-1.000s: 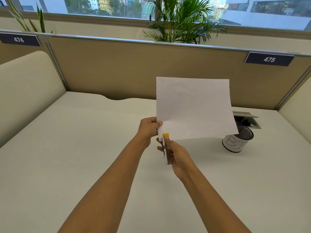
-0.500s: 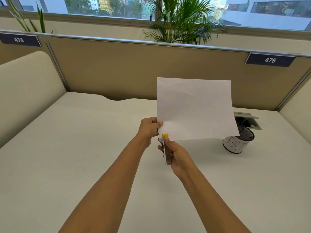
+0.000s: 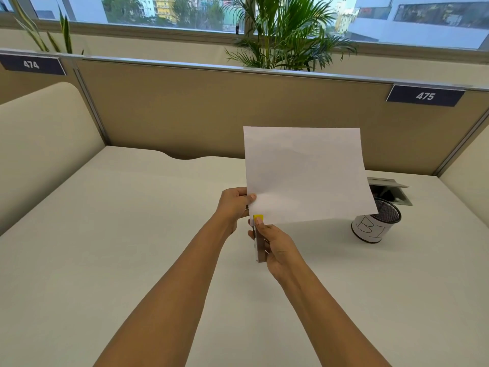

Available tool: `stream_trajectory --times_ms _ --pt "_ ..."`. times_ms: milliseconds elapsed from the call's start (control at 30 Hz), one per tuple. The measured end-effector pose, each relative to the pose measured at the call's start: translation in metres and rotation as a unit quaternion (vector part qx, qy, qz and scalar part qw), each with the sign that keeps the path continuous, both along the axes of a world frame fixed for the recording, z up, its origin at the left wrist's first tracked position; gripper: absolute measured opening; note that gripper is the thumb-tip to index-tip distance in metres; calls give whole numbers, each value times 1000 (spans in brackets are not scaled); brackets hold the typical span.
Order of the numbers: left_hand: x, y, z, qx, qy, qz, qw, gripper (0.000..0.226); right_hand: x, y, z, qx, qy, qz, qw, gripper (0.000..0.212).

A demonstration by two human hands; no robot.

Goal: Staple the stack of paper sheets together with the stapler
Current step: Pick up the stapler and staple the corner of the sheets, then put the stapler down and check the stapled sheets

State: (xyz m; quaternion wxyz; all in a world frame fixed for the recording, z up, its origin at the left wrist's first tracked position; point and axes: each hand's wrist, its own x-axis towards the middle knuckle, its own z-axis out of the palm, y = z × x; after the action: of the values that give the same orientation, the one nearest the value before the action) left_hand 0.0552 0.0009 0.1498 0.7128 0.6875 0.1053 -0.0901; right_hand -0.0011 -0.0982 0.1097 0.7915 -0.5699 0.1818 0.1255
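A white stack of paper sheets (image 3: 304, 176) is held up in the air above the desk, near its middle. My left hand (image 3: 234, 205) pinches the stack at its lower left edge, thumb on the front. My right hand (image 3: 277, 247) grips a slim stapler (image 3: 258, 242) with a yellow tip, held upright just below that hand. The stapler's yellow tip sits at the lower left corner of the stack. Whether its jaws are around the paper I cannot tell.
A black mesh pen cup (image 3: 375, 225) with a white label stands on the white desk (image 3: 105, 247) at the right. Behind it is an open cable hatch (image 3: 389, 192). Beige partition panels (image 3: 185, 112) wall the desk at the back and both sides.
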Motion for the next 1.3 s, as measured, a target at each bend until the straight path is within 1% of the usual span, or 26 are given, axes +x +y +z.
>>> stream_trajectory --times_ms 100,200,300,333,433,467,500,567,667,767,833,1000,1100,1200,1300 --pt "2 1 2 4 -4 -1 1000 31 -4 0 -1 47 -4 9 999 21" --pt "4 4 4 9 -8 -5 1000 32 -6 -2 0 42 -18 14 999 19" --pt "5 7 5 16 -12 -7 1000 33 -6 -5 -1 -6 -43 26 999 10" --pt "6 8 6 18 -15 -7 1000 33 -6 -8 -3 -23 -50 30 998 11" --pt "9 12 9 30 -25 -7 999 33 -7 -15 -12 -92 -64 25 993 35" --pt "10 13 10 33 -30 -7 999 33 -8 -18 -15 -125 -73 12 989 39" --pt "10 15 10 33 -36 -8 999 32 -9 -21 -21 -164 -82 -5 983 37" --pt "12 18 11 35 -44 -8 998 31 -8 -27 -33 -255 -107 -23 961 35" --pt "13 22 12 43 -50 -5 998 31 -6 -33 -54 -382 -141 -19 913 30" --pt "14 26 11 52 -57 -4 997 31 -6 -38 -74 -505 -137 -11 852 36" --pt "15 29 10 65 -61 -2 996 31 -6 -42 -85 -561 -127 -7 818 38" --pt "20 36 7 96 -72 14 993 28 -2 -47 -97 -625 -93 18 775 36" --pt "23 39 6 111 -83 25 990 27 -1 -46 -101 -656 -88 29 749 34" --pt "26 43 7 122 -96 25 988 26 0 -46 -104 -667 -94 27 738 35" --pt "30 46 10 128 -111 19 985 25 1 -47 -105 -669 -85 40 737 39"
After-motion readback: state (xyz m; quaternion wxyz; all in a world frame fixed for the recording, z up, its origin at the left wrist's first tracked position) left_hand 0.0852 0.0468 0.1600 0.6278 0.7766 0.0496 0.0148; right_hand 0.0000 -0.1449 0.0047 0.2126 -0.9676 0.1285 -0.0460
